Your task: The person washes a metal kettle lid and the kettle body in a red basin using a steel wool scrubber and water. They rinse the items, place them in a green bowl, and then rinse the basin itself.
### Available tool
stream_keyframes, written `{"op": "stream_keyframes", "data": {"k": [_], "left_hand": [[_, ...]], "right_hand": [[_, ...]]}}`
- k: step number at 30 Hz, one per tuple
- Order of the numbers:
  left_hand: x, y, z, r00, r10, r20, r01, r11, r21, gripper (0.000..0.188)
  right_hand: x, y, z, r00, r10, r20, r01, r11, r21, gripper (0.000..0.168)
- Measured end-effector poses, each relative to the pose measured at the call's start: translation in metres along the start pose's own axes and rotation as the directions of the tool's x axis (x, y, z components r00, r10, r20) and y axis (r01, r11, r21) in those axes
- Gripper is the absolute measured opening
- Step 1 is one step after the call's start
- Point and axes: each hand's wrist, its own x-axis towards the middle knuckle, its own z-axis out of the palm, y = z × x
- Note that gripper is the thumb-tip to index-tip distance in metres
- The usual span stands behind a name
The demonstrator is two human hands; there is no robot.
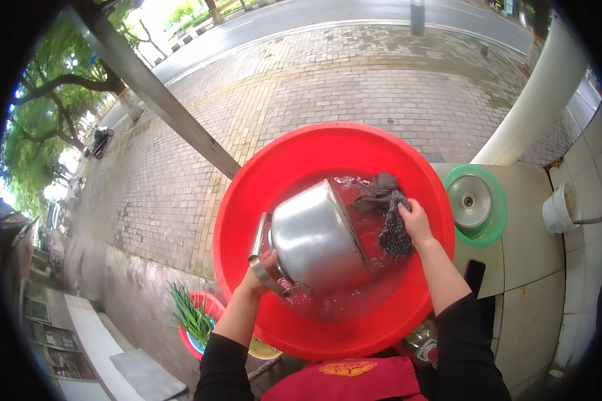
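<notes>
A large red plastic basin (331, 346) holds soapy-looking water. In it a metal kettle (313, 235) lies tilted on its side, its handle towards the left. My left hand (263, 270) grips the kettle at its handle end. My right hand (415, 223) holds a dark, speckled scrubbing cloth (397, 233) just above or in the water, right of the kettle. A brown-grey rag (379, 193) lies in the water beside that cloth; whether the two are joined is unclear.
On the tiled ledge at right are a green plastic basin (501, 215) holding a round metal lid (469, 200), a phone (475, 273) and a white bucket (557, 213). Green stalks (193, 313) stand in a small basin at lower left. A bottle (424, 343) is near the rim.
</notes>
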Motion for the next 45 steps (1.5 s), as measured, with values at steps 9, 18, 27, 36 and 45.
{"op": "stream_keyframes", "data": {"k": [9, 18, 27, 36, 45], "left_hand": [[-0.001, -0.015, 0.048, 0.999, 0.040, 0.023, -0.038, 0.994, -0.100, 0.065], [0.024, -0.039, 0.043, 0.950, 0.279, 0.140, -0.162, 0.824, -0.543, 0.041], [0.014, -0.068, 0.079, 0.981, 0.189, -0.044, -0.193, 0.970, -0.148, 0.054], [-0.023, -0.026, 0.032, 0.948, 0.210, 0.241, 0.004, 0.748, -0.664, 0.030], [-0.002, -0.018, 0.076, 1.000, 0.001, -0.003, -0.002, 0.966, -0.260, 0.018]], "right_hand": [[-0.111, -0.168, 0.128, 0.662, -0.649, 0.375, 0.733, 0.456, -0.505, 0.026], [-0.160, -0.149, 0.165, 0.530, -0.564, 0.633, 0.830, 0.191, -0.524, 0.014], [-0.048, -0.184, 0.141, 0.816, -0.459, 0.351, 0.530, 0.353, -0.771, 0.025], [-0.112, -0.167, 0.108, 0.711, -0.620, 0.332, 0.631, 0.355, -0.689, 0.026], [-0.205, -0.141, 0.093, 0.597, -0.648, 0.473, 0.748, 0.238, -0.619, 0.035]]}}
